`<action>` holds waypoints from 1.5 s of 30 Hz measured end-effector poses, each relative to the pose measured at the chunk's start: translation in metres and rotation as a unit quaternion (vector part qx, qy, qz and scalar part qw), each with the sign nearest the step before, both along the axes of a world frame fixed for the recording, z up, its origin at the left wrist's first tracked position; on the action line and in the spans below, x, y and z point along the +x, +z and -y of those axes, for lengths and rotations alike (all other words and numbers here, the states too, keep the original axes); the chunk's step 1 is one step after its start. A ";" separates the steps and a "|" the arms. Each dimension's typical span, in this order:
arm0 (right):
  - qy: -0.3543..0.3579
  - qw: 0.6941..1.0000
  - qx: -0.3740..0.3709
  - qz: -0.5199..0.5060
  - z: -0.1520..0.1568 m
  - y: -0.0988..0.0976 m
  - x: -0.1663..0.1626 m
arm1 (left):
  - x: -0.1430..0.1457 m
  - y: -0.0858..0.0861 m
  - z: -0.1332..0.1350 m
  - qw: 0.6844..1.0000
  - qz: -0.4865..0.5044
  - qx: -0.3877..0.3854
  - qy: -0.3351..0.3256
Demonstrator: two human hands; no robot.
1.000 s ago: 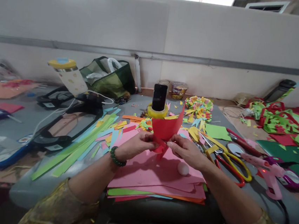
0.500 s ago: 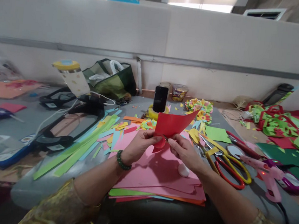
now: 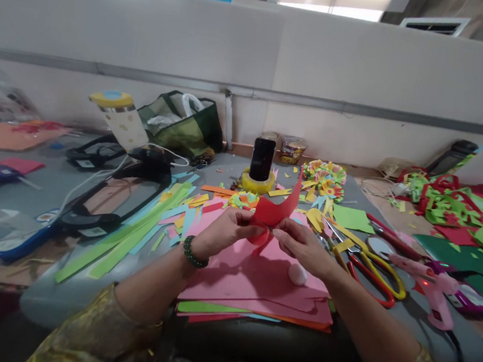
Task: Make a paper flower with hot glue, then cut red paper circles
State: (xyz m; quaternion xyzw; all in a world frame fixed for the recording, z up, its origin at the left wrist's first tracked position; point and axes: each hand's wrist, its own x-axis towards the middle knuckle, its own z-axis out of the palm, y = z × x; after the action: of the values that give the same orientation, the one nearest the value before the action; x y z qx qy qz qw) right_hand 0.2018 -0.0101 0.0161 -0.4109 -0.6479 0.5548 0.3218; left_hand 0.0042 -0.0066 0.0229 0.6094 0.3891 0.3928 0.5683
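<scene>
A sheet of red paper [image 3: 276, 208] is held up over a stack of pink paper [image 3: 240, 286]. It is bent, with a curled part hanging below the fingers. My left hand [image 3: 230, 234], with a dark green bead bracelet at the wrist, pinches its left side. My right hand [image 3: 299, 243] closes on the right side of the same sheet. Something small and dark shows at the right fingertips, too small to name. A white round object [image 3: 297, 274] lies on the pink paper below my right hand.
Scissors [image 3: 375, 279] and a pink glue gun [image 3: 431, 287] lie at the right. Green strips [image 3: 134, 233] and scraps spread at the left. A phone [image 3: 263, 159] stands in a yellow tape roll [image 3: 257, 183]; a tumbler [image 3: 123, 124] and bag [image 3: 187, 124] are behind.
The red sheet has turned and now shows narrower and more edge-on, its tall corner standing upright. Both hands stay on it, with fingers slightly shifted. The camera view has moved a little.
</scene>
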 end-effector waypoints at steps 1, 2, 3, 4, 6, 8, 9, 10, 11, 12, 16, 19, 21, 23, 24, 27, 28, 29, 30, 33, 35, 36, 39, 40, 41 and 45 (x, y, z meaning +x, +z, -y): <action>0.007 1.000 0.000 0.001 0.000 0.000 0.001 | -0.001 0.001 0.000 1.000 -0.009 0.003 -0.006; 0.013 1.000 0.000 0.001 0.000 0.001 0.001 | -0.002 0.001 0.000 1.000 -0.016 0.007 -0.009; 0.019 1.000 0.000 0.001 0.001 0.002 0.002 | -0.003 0.001 0.000 1.000 -0.021 0.011 -0.012; 0.025 1.000 0.000 0.001 0.000 0.003 0.002 | -0.003 0.001 -0.001 0.999 -0.025 0.015 -0.014; 0.032 0.999 0.004 0.004 0.000 0.004 0.003 | -0.004 -0.001 -0.002 0.999 -0.025 0.015 -0.022; 0.033 0.999 0.013 0.015 0.000 0.004 0.003 | -0.005 -0.002 -0.003 0.999 -0.016 0.006 -0.042; 0.034 0.999 0.018 0.022 0.000 0.004 0.003 | -0.005 -0.002 -0.003 0.999 -0.010 0.001 -0.054; 0.035 0.999 0.023 0.028 0.000 0.004 0.003 | -0.005 -0.001 -0.003 0.998 -0.004 -0.004 -0.063; 0.037 0.998 0.027 0.034 0.000 0.003 0.003 | -0.005 -0.001 -0.003 0.997 -0.001 -0.007 -0.072; 0.039 0.998 0.029 0.038 0.000 0.002 0.003 | -0.004 0.000 -0.003 0.997 -0.001 -0.009 -0.078; 0.049 0.997 0.029 0.052 0.001 0.001 0.004 | -0.004 0.002 -0.003 0.995 -0.014 -0.010 -0.097; 0.054 0.995 0.041 0.066 0.001 0.002 0.006 | -0.004 0.003 -0.002 0.994 -0.023 0.001 -0.108; 0.057 0.994 0.052 0.079 0.001 0.003 0.006 | -0.004 0.004 -0.002 0.992 -0.022 0.006 -0.120; 0.060 0.993 0.057 0.088 0.001 0.004 0.006 | -0.004 0.005 -0.001 0.991 -0.021 0.006 -0.130; 0.060 0.993 0.057 0.089 0.001 0.003 0.006 | -0.004 0.005 0.000 0.991 -0.023 0.004 -0.132; 0.060 0.994 0.047 0.079 0.000 0.002 0.005 | -0.004 0.004 0.001 0.992 -0.020 0.007 -0.126; 0.059 0.995 0.040 0.068 0.000 0.001 0.004 | -0.003 0.004 0.001 0.993 -0.013 0.013 -0.120; 0.056 0.997 0.033 0.052 0.001 0.001 0.004 | -0.003 0.003 0.001 0.994 -0.006 0.019 -0.112; 0.049 0.998 0.028 0.034 0.001 0.001 0.004 | -0.002 0.002 0.001 0.995 0.000 0.025 -0.101; 0.015 0.999 0.032 -0.015 0.002 0.003 0.002 | 0.001 -0.001 0.001 0.998 0.011 0.034 -0.058; 0.000 0.999 0.043 -0.031 0.002 0.005 0.001 | 0.004 -0.001 0.002 0.999 0.017 0.034 -0.035; -0.004 0.998 0.047 -0.035 0.002 0.005 0.001 | 0.004 -0.002 0.002 0.999 0.019 0.034 -0.026; -0.007 0.998 0.051 -0.031 0.002 0.004 0.001 | 0.006 -0.001 0.003 0.999 0.018 0.036 -0.009; -0.007 0.998 0.055 -0.026 0.001 0.004 0.001 | 0.006 -0.001 0.003 0.999 0.016 0.035 -0.009; -0.007 0.998 0.057 -0.021 0.001 0.004 0.001 | 0.006 -0.001 0.004 0.999 0.013 0.033 -0.012; 0.002 0.998 0.056 -0.014 0.001 0.003 0.000 | 0.005 0.001 0.004 1.000 -0.007 0.016 -0.024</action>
State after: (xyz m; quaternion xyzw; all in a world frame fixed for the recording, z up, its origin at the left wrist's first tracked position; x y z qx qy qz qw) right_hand 0.2019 -0.0112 0.0190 -0.3835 -0.6742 0.5238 0.3520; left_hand 0.0091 -0.0109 0.0235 0.6304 0.3716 0.3813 0.5649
